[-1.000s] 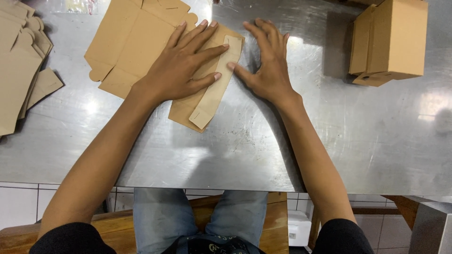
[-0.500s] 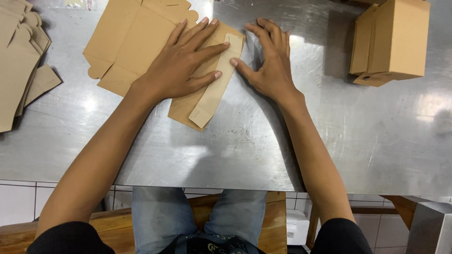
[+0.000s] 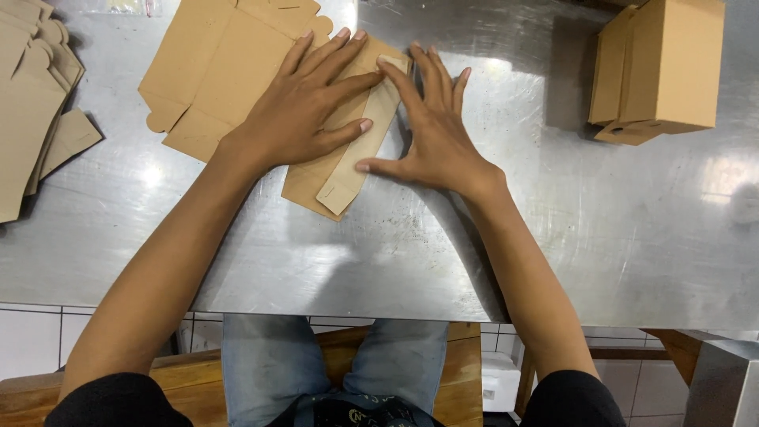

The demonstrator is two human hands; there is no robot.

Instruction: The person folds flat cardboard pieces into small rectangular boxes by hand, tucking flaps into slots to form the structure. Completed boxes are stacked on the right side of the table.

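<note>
While flat on table, carton blank [image 3: 237, 71] lies under left-hand fingers [image 3: 332, 59].

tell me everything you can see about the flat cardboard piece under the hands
The flat cardboard blank is plain brown card, unprinted, lying angled on the steel table. Small rounded tabs line its edges, and a paler narrow flap is folded over along its right side. The left hand presses flat on it; the right hand touches the folded flap's edge.
</note>
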